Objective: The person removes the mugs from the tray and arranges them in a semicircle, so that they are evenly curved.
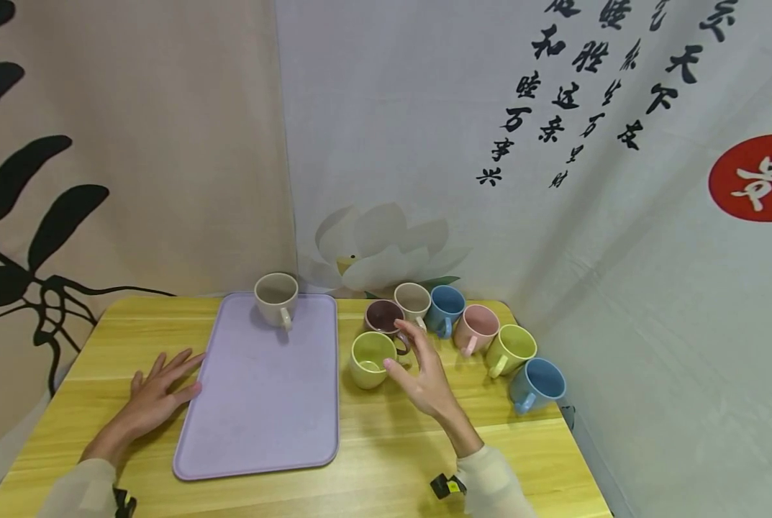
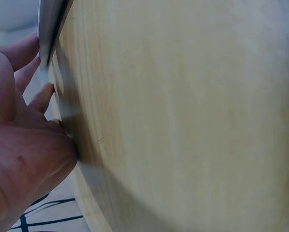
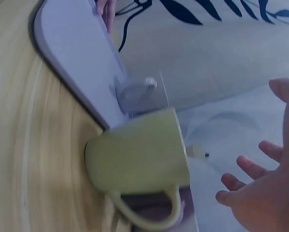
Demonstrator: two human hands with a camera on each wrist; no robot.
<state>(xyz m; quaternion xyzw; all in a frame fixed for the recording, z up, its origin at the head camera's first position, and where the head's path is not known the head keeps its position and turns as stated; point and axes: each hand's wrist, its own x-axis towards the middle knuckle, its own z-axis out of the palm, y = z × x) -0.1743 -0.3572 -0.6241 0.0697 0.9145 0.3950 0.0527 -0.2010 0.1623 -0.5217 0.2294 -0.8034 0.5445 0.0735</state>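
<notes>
Hovering wide-fingered, the right hand (image 1: 424,374) nears a glossy green mug (image 1: 369,358); the left hand (image 1: 159,392) lies flat on wood.

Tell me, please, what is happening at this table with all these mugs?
A person sits at a wooden table with a purple tray in front. The left hand lies flat on the table, fingers touching the tray's left edge. The right hand hovers open beside a green mug, not gripping it. One beige mug already stands at the tray's far end; six other mugs are clustered on the table to the right.
</notes>
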